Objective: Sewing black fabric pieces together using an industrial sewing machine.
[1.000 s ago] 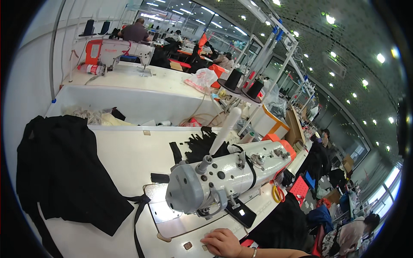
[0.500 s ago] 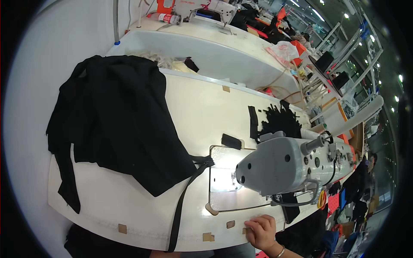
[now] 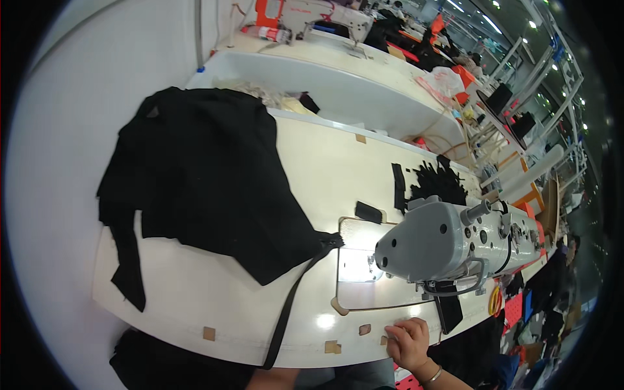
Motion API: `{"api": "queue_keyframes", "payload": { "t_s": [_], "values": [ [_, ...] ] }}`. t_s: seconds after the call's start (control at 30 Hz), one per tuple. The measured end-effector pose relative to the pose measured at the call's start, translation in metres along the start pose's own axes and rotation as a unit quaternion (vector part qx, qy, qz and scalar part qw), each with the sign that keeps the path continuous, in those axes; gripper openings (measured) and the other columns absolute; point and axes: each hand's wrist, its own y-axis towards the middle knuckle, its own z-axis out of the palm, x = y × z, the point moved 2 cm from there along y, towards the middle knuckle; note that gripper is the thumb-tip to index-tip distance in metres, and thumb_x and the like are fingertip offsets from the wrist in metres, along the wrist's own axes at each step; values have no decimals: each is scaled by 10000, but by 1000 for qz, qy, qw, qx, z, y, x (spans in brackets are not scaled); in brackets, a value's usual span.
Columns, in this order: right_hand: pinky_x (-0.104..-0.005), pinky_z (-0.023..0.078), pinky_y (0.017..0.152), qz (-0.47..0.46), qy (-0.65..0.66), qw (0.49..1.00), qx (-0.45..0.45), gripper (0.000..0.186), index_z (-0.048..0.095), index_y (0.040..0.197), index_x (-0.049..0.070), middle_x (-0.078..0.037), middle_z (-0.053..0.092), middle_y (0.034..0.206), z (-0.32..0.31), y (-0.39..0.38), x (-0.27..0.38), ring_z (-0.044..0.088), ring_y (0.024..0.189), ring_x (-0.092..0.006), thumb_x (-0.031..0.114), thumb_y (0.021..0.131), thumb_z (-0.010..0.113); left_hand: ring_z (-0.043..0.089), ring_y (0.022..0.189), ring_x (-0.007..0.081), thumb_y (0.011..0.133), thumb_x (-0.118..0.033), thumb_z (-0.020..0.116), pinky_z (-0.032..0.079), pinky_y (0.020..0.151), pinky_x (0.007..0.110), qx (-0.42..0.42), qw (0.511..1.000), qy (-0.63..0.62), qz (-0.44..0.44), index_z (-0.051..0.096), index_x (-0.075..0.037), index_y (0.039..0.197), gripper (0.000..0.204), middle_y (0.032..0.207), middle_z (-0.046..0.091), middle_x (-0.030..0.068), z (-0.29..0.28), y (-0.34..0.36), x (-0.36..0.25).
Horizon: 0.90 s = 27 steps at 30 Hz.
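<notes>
My right hand [image 3: 408,343] rests at the table's front edge, below the sewing machine [image 3: 426,244]. Its fingers are curled in, and nothing shows in them. Of my left arm only a piece of forearm [image 3: 273,379] appears at the lower edge; that hand is hidden. A black garment [image 3: 208,175] lies spread over the left of the white table [image 3: 172,286]. From its right corner, by the lit needle plate [image 3: 354,265], a narrow black strip [image 3: 286,318] runs down over the front edge. Neither hand visibly touches the cloth.
A pile of black cut strips [image 3: 437,183] lies behind the machine, near a small dark block [image 3: 368,212]. A black phone-like slab [image 3: 448,312] sits right of my hand. Beyond the table are a white trough [image 3: 325,91] with scraps and another sewing machine [image 3: 325,16].
The whole scene has shifted right and slightly up in the picture as my head moved. The garment, strip and right hand keep nearly the same places on the table. More left forearm shows.
</notes>
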Motion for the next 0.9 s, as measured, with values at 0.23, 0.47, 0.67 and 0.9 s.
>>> {"api": "queue_keyframes", "payload": {
  "t_s": [0.23,0.47,0.67,0.9],
  "values": [
    [-423,457,895,-31,68,996,-45,398,669,1091,117,-72,613,1061,-2,34,12,536,999,-327,80,696,702,653,979,335,939,-278,617,537,842,431,-18,985,75,155,628,-86,1199,324,1057,669,143,-37,-81,11],
    [-424,457,964,-271,81,959,-33,468,614,1226,150,-83,584,1277,48,154,91,535,1177,-330,164,771,720,667,767,353,883,-197,669,552,681,406,165,950,-57,258,701,-75,1039,200,847,677,142,-119,-213,-44],
    [-412,500,764,-226,118,965,64,87,681,876,109,-47,677,861,60,144,103,639,849,-266,173,817,674,622,768,357,890,-89,646,495,658,405,94,928,-24,359,657,-45,989,109,834,617,154,-172,-263,-105],
    [-423,499,666,-241,253,937,-25,54,645,860,107,-64,606,768,27,40,75,624,808,-274,145,822,635,657,676,231,831,35,619,508,625,306,-158,890,1,428,678,-29,827,87,762,678,103,-246,-220,-172]
  ]
}}
